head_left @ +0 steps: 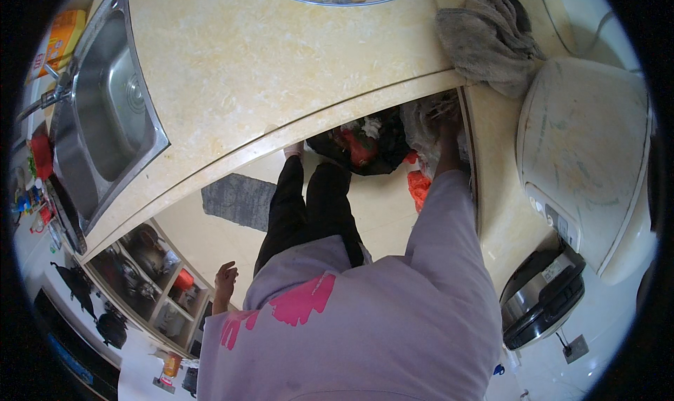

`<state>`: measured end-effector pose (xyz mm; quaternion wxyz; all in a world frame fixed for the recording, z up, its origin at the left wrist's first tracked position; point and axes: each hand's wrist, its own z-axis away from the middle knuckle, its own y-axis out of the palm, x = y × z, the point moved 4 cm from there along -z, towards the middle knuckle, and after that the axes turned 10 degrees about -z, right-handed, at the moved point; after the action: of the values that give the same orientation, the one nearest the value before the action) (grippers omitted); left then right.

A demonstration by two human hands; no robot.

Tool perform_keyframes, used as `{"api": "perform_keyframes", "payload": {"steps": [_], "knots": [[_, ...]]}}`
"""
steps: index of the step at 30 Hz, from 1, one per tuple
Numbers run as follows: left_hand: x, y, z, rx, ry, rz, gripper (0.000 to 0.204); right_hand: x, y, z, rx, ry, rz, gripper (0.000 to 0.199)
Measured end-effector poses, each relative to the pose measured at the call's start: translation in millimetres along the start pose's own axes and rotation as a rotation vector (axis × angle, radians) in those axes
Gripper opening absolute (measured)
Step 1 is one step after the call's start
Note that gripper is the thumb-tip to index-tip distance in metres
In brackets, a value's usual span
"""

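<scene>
The right hand (447, 123) is at the clear plastic bag (419, 123), beside the black bag (385, 166) below the worktop (281, 64); I can't tell its grip. The left hand (225, 281) is half open, looks empty. This looks like reaching; next needs a soft grip.

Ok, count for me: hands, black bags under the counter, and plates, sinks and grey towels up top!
Hands: 2 (left hand, right hand)
Black bag: 1
Plate: 1
Sink: 1
Grey towel: 1
Total: 6
</scene>
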<state>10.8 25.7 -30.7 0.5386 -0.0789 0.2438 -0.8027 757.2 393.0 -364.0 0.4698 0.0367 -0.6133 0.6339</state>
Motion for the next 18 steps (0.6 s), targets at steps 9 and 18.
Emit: {"api": "perform_keyframes", "payload": {"steps": [9,18], "knots": [[2,3,-7,0.038,0.042,0.047,0.030,29,-10,16,-0.019,0.178,-0.490,0.056],[-10,12,-12,0.049,0.109,-0.019,0.032,152,-59,104,0.029,0.569,-1.251,0.030]]}}
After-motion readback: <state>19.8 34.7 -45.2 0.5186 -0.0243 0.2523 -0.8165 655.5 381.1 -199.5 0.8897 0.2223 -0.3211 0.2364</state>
